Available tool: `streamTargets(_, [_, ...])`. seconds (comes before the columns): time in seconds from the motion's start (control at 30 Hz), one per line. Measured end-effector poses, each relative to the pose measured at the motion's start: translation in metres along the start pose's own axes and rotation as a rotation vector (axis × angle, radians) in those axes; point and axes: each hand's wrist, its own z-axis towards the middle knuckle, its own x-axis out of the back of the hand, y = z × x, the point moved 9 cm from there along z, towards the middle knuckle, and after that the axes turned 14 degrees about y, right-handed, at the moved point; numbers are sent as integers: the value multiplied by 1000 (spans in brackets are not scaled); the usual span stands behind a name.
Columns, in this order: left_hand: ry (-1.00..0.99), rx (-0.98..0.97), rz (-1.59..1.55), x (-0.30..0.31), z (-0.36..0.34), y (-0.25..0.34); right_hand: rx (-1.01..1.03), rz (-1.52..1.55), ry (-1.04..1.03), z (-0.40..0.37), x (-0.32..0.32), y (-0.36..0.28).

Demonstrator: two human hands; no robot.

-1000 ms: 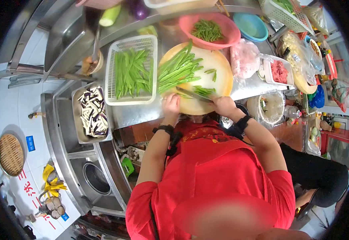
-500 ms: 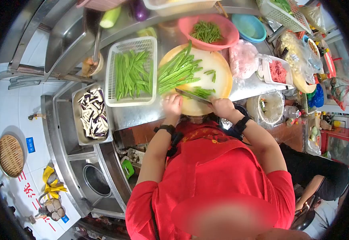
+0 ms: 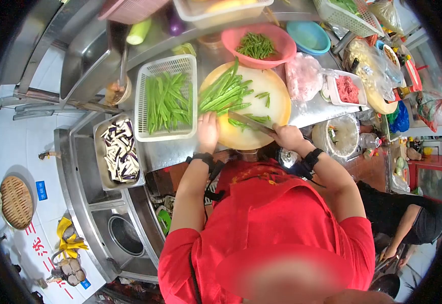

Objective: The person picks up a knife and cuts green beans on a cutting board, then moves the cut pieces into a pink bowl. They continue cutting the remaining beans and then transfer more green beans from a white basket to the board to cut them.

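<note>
My right hand [image 3: 287, 137] grips the handle of a kitchen knife [image 3: 254, 123], its blade pointing left over the round cutting board [image 3: 276, 99]. Cut green bean pieces [image 3: 241, 123] lie along the blade, and a few more lie further back on the board. At the board's left edge my left hand [image 3: 208, 131] has its fingers curled against the near end of a pile of long green beans [image 3: 226, 91]. Left of the board, a white plastic basket [image 3: 192, 76] holds more whole beans.
Behind the board are a pink bowl [image 3: 286, 50] of cut beans and a blue bowl [image 3: 309, 36]. Minced meat [image 3: 347, 88] sits at the right. A steel tray of eggplant strips [image 3: 119, 152] is by the sinks. Another person [image 3: 408, 218] works at the right.
My left hand has shifted left, away from the knife tip to the beans' near end. The knife has moved slightly right with my right hand. The view has shifted a little.
</note>
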Motion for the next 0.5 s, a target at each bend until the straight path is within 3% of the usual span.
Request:
streamTargets(0.07, [-35,6,17,-8,-2,-5,36,-1,-34,-4,-8,-4])
streamTargets(0.13, [-200,100,45,-17,-4,-11,71,-2,-67,-7,-15,-9])
streamTargets(0.27, [-264,199,32,-17,-5,-14,112,16,-81,-10,-22,-7])
streamTargets(0.33, [-202,364,-112,-15,-13,-24,37,23,-17,-5,-17,7])
streamTargets(0.5, [-18,346,-234,5,-28,-21,-128,-50,67,3,-5,44])
